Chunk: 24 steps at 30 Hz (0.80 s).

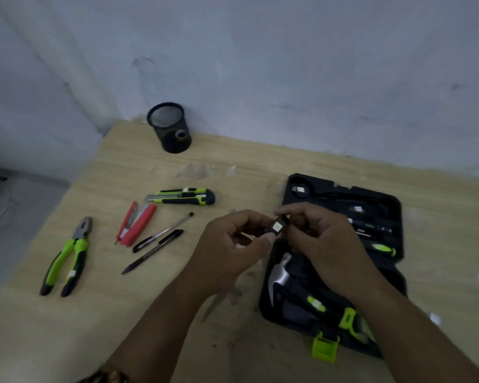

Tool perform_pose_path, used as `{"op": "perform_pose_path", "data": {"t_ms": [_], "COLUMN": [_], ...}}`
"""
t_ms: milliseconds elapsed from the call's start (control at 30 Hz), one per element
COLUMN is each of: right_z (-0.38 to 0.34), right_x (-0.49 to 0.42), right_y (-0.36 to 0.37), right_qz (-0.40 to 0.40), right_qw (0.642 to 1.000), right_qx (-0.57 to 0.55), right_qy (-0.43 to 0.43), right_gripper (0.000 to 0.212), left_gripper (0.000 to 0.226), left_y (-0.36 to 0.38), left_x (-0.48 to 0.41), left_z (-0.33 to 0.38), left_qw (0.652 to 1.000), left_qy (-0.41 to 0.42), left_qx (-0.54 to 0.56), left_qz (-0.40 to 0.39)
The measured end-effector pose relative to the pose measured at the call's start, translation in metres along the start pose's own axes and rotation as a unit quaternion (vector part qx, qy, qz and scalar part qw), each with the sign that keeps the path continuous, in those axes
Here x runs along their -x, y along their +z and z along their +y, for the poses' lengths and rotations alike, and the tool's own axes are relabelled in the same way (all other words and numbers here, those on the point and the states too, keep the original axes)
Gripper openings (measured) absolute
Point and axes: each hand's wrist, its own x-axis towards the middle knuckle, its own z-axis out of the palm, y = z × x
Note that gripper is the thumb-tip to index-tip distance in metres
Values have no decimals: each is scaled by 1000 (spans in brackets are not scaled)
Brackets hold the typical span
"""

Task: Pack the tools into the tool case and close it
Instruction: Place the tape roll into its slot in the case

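Note:
The black tool case [393, 217] lies open on the right of the wooden table, with a hammer [278, 275] and green-handled tools in its moulded slots. My left hand [233, 247] and my right hand [324, 244] meet over the case's left edge, both pinching a small black tool [277, 226] with a white label. Green-handled pliers [67, 258] lie at the far left. A green and black utility knife [186, 197] lies further back, left of the case.
A red stapler [136, 225] and two black pens [158, 244] lie between pliers and hands. A black mesh pen cup [170, 128] stands at the table's back edge by the wall. The case's green latch [325, 348] points toward me.

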Motion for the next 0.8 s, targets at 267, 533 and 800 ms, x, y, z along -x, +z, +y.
{"op": "perform_pose_path", "data": {"t_ms": [267, 533, 800], "right_z": [10, 9, 19], "right_x": [6, 6, -3], "right_y": [-52, -73, -76], "right_qz": [81, 143, 166], "right_qw": [995, 985, 977], "right_qx": [-51, -87, -123], "right_qy": [-1, -39, -61], "right_gripper": [27, 21, 20], "left_gripper": [5, 18, 9], "left_y": [43, 66, 70], "left_x": [-29, -49, -66], "left_z": [15, 29, 24], "left_qw": [988, 975, 974], "left_qy": [-12, -6, 7], "left_qx": [122, 204, 202], "left_qz": [-90, -93, -101]}}
